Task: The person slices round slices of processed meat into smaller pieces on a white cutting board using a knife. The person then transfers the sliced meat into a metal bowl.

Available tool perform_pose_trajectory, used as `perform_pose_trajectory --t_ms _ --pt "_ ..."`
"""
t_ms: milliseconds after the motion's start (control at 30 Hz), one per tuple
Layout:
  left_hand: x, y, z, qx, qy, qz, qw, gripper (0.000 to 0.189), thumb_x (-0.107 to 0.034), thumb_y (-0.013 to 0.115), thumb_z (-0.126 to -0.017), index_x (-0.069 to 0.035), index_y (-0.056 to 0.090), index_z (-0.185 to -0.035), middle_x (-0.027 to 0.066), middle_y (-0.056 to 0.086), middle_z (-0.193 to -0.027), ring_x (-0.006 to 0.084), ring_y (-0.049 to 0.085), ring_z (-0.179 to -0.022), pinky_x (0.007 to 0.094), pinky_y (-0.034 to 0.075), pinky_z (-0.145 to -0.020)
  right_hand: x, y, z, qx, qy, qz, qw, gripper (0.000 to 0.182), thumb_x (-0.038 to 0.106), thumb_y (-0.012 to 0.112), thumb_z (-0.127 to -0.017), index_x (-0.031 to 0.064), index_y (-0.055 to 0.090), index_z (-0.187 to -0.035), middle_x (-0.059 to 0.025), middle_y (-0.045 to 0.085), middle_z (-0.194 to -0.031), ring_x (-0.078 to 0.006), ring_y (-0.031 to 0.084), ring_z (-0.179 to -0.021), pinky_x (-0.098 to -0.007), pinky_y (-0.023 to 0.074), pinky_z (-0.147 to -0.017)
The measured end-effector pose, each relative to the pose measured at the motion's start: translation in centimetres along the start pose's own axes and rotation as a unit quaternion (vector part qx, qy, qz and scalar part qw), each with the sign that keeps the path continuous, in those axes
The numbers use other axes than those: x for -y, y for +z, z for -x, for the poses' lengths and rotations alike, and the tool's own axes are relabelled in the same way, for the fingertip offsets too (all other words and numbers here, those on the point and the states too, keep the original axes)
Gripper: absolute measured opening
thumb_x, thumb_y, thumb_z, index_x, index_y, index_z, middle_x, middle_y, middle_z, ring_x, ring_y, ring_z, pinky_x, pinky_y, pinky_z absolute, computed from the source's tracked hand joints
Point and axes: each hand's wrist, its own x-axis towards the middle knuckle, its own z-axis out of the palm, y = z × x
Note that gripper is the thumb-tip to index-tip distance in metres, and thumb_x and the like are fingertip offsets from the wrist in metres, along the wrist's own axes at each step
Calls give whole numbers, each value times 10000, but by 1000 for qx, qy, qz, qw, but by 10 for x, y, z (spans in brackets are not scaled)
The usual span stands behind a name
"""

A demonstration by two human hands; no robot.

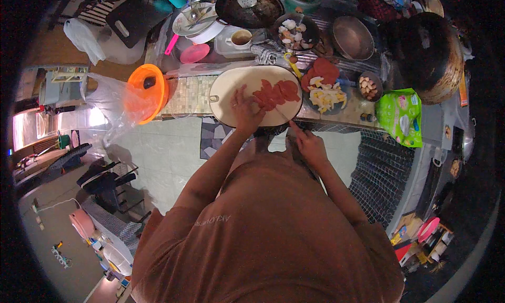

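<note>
A cream oval cutting board (225, 82) with a dark rim lies on the tiled counter before me. Thin red slices, apparently of sausage or ham (276, 94), overlap across its middle and right side. At their left end, my left hand (245, 110) holds the slices with its thumb and fingertips. My right hand (311, 145) grips a knife (283, 116) at the board's near right edge, its blade pointing up-left to the slices. Right of the board, a plate (335, 109) carries more round red slices (326, 71) and white-and-yellow strips (326, 96).
An orange basin (162, 86) with a clear plastic bag (114, 102) stands left. A bowl of small brown pieces (368, 87) and a green packet (400, 117) are right. Behind are a wok (232, 11), a cup (241, 38), a pan of pale shell-like scraps (298, 33) and a checked cloth (269, 52).
</note>
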Motion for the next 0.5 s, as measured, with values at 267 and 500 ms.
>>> perform_pose_trajectory --t_ms 267,500 --pt "3 2 0 -14 8 -7 1000 312 -223 827 -664 -140 701 -937 131 384 -1515 423 271 -1433 585 171 -1173 -9 -7 5 10 7 -15 1000 643 125 617 -906 295 437 -1500 -180 655 -818 -361 668 -652 -466 556 -584" --pt "-30 -1 -38 -64 106 25 992 223 -145 718 -793 -86 673 -1003 180 480 -1401 431 388 -1337 565 281 -1115 -13 -13 18 -18 50 -13 998 626 124 615 -918 300 445 -1495 -161 672 -826 -356 675 -679 -469 562 -607"
